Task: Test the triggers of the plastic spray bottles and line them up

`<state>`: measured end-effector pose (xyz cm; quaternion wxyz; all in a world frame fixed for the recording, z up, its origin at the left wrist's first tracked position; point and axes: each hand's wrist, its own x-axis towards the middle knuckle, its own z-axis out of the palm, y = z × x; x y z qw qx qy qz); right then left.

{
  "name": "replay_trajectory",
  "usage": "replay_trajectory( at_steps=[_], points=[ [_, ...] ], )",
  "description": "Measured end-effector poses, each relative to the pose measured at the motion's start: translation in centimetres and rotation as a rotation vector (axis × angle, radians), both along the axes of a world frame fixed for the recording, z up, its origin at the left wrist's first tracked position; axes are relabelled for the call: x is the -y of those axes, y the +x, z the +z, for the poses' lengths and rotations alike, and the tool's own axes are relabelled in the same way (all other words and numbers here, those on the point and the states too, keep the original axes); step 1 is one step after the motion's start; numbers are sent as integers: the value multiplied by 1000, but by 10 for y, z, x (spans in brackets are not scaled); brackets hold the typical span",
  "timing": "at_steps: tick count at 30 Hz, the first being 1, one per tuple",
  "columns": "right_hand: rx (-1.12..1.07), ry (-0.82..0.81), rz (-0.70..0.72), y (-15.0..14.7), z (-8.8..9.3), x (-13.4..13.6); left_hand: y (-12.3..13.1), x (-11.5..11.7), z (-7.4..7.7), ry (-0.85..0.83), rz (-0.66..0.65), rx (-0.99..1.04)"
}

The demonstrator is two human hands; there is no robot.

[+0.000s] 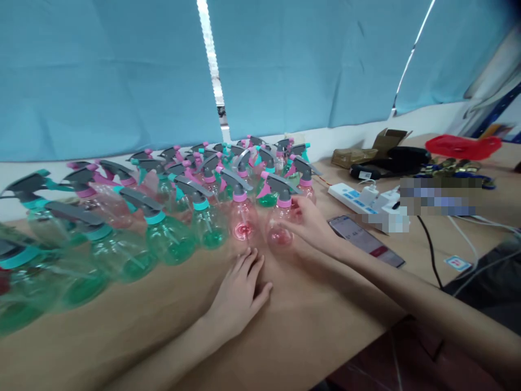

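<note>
Bottle, pink-collared, stood upright at the right end of the front row, grip of the right hand around its side (steady, gentle hold suited it). Left hand, empty, spread over counter.

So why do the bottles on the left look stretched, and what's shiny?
Head view: the green spray bottles at left look stretched and leaning, probably lens distortion; head view: bright glints on the pink spray bottle just beyond the left hand; head view: bright light in the gap between blue curtains.
</note>
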<state>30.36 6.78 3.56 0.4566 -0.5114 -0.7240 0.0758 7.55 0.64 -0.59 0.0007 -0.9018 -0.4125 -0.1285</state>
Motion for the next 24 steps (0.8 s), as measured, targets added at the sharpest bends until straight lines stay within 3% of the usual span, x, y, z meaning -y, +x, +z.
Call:
replay_trajectory(
  at_steps=[12, 24],
  points=[
    [64, -36, -82, -13, 12, -40, 32, -18, 5, -74, -73, 7],
    [102, -82, -87, -17, 16, -40, 34, -21, 7, -93, -92, -30]
  ],
)
